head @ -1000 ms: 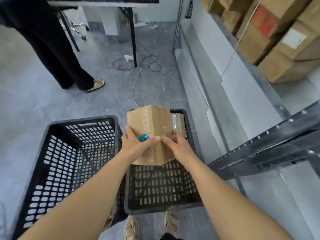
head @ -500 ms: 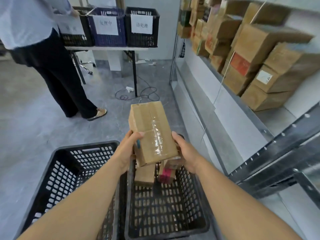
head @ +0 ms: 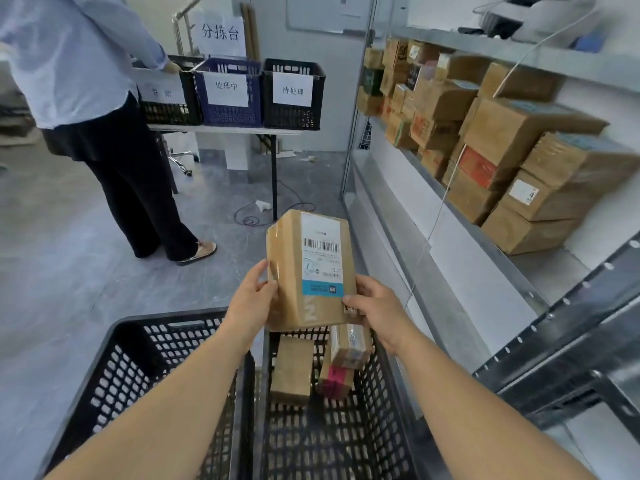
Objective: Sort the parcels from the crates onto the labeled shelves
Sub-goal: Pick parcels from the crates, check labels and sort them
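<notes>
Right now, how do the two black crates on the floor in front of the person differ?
The left crate shows no parcels in its visible part; the right crate holds at least three small parcels. The right crate sits beside the shelving, the left crate farther out on the open floor. Both are black perforated plastic, standing side by side.

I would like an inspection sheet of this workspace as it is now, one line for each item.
Surface: grey floor, bare apart from what is listed below.
Job's things: held parcel, label facing up; three parcels in the right crate; left crate shows no parcels; shelf stacked with boxes.
Clutter: white scrap on the floor.
Grips: left hand and right hand both hold the parcel.
Cables: dark cable coiled by the table leg.
Surroundings: another person at a table with three labelled bins.
</notes>
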### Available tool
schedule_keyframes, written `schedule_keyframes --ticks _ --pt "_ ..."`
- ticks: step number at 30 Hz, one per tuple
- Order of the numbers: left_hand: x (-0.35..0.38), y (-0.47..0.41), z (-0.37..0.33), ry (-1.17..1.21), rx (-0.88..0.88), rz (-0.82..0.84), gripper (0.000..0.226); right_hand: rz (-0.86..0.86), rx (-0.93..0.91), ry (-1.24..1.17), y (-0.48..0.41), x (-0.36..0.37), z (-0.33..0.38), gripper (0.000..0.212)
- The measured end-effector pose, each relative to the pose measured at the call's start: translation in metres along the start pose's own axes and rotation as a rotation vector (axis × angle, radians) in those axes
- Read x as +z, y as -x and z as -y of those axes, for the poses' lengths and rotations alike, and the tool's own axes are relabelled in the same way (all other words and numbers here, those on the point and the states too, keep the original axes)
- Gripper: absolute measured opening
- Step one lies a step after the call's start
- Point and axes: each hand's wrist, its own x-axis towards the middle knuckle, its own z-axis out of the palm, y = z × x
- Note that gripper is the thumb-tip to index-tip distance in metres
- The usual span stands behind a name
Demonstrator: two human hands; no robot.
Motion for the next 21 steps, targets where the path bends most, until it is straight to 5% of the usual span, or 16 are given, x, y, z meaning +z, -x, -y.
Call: schedule_keyframes --ticks 14,21 --pt "-0.007 0.0 -0.008 0.162 0.066 0.247 0.042 0.046 -0.023 -0.056 0.017 0.008 0.02 0.032" --pt "0.001 0.0 0.002 0.186 0.042 0.35 0.066 0.011 0.007 -0.134 0.038 0.005 0.003 0.071"
